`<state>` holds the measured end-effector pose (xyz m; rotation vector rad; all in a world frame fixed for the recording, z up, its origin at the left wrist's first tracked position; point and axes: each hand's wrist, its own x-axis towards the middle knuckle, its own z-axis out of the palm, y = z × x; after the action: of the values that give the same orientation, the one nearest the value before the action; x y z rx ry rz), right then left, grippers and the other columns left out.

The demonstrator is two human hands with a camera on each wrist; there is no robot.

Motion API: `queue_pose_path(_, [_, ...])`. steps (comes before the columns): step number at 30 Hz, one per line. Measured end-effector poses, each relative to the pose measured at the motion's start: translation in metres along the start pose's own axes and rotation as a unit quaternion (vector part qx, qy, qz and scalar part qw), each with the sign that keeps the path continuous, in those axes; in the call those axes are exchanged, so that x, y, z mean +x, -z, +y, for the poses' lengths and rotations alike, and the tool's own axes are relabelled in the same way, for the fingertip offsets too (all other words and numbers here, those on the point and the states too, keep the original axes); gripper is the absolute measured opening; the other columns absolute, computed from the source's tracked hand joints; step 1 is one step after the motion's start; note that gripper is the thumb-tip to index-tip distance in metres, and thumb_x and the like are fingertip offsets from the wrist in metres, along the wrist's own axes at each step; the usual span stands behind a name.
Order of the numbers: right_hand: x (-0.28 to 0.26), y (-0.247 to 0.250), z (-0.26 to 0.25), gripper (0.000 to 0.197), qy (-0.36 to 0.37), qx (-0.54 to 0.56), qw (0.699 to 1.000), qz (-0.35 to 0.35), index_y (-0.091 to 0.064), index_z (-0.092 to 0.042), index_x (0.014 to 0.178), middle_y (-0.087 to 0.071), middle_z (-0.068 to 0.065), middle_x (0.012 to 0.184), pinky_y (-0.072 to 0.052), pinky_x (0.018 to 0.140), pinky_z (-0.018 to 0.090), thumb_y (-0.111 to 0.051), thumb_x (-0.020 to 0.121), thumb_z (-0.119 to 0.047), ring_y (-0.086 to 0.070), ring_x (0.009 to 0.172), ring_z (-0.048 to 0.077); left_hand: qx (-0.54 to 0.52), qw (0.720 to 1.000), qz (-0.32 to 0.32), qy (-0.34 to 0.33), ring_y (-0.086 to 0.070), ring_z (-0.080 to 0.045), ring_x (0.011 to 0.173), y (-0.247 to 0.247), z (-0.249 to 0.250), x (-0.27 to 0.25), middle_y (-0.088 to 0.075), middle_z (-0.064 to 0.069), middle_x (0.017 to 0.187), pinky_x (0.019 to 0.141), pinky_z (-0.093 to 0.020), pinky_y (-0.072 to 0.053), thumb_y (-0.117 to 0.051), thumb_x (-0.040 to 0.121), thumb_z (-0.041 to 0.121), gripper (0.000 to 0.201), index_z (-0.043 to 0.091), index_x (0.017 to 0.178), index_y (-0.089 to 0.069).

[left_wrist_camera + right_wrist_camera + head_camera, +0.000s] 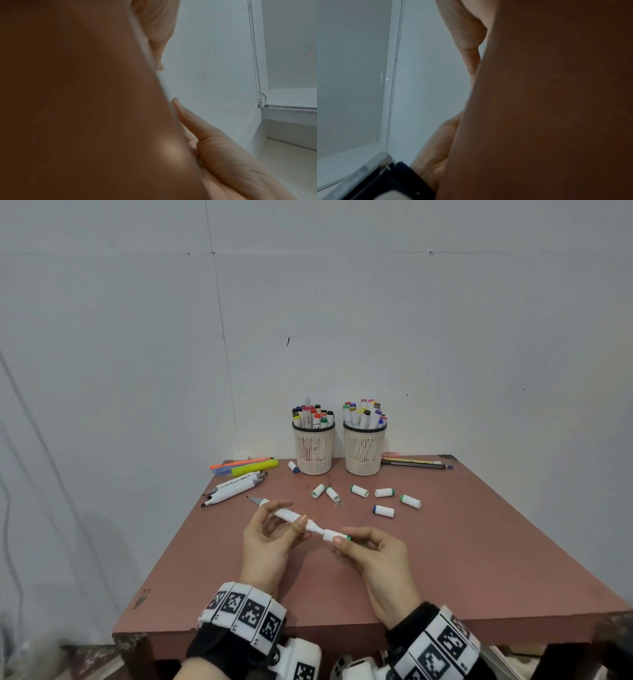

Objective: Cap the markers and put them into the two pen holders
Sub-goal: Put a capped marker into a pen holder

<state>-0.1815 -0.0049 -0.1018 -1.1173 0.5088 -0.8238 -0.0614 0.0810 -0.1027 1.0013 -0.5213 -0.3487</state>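
Over the table's middle my left hand (274, 525) holds a white marker (286, 514) by its barrel, its grey tip bare and pointing back left. My right hand (356, 542) pinches a white green-ended cap (336, 536) that sits over the marker's near end. Two beige mesh pen holders (313, 451) (364, 453) stand at the back, both packed with capped markers. Several loose caps (359, 491) lie before them, and uncapped markers (233, 489) lie at the left. Both wrist views are filled by blurred palm and fingers (188, 121) (465, 40); the marker is hidden there.
The reddish table (479, 559) stands against a white wall. Orange and yellow highlighters (255, 467) lie at the back left, pencils (414, 463) at the back right, and one blue-ended cap (293, 467) lies beside the left holder.
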Motion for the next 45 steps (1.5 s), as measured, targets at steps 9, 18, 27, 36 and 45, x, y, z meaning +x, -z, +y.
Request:
queue_pose_path(9, [-0.006,0.0,-0.003,0.023,-0.023,-0.002,0.998,-0.059,-0.07,-0.001,0.091,-0.072,0.021,0.087,-0.057,0.084,0.037,-0.064,0.077,0.015,-0.07,0.081,0.03,0.026,0.999,-0.036,-0.006,-0.071,-0.026,0.085,0.002,0.001,-0.002,-0.065,-0.013,0.087,0.082,-0.035,-0.057,-0.067,0.076,-0.011,0.03,0.001,0.103,-0.059])
queue_pose_path(18, [-0.011,0.0,-0.006,0.026,-0.025,-0.035,0.997,-0.065,-0.074,-0.007,0.08,-0.07,0.024,0.081,-0.059,0.078,0.036,-0.07,0.069,0.016,-0.069,0.075,0.031,-0.016,0.997,-0.064,0.049,-0.068,-0.02,0.076,0.001,0.0,-0.002,-0.065,-0.01,0.078,0.075,-0.03,-0.057,-0.058,0.082,-0.012,0.023,0.008,0.087,-0.051])
queue_pose_path(27, [-0.011,0.002,-0.007,0.022,-0.023,-0.068,0.995,-0.068,-0.075,-0.006,0.074,-0.07,0.025,0.078,-0.057,0.077,0.043,-0.076,0.063,0.013,-0.067,0.078,0.036,-0.072,0.984,-0.114,0.114,-0.063,-0.02,0.066,0.0,0.004,-0.004,-0.051,-0.015,0.076,0.065,-0.03,-0.058,-0.049,0.084,-0.015,0.023,0.007,0.082,-0.042])
queue_pose_path(36, [-0.017,0.0,-0.011,0.022,-0.013,-0.071,0.995,-0.065,-0.073,-0.008,0.081,-0.072,0.018,0.076,-0.058,0.07,0.034,-0.076,0.067,0.008,-0.069,0.068,0.023,-0.039,0.99,-0.081,0.112,-0.056,-0.022,0.068,-0.002,0.006,-0.003,-0.054,-0.013,0.074,0.065,-0.032,-0.052,-0.058,0.08,0.001,0.015,0.011,0.087,-0.049])
queue_pose_path(45, [-0.012,0.008,-0.093,0.023,0.073,-0.226,0.961,-0.141,-0.07,-0.009,0.088,-0.067,0.008,0.071,-0.053,0.062,0.028,-0.07,0.075,0.01,-0.062,0.058,0.015,-0.009,0.994,-0.055,0.093,-0.063,-0.018,0.049,-0.007,0.011,-0.006,-0.066,-0.012,0.065,0.051,-0.025,-0.051,-0.054,0.088,-0.002,0.014,0.008,0.085,-0.044])
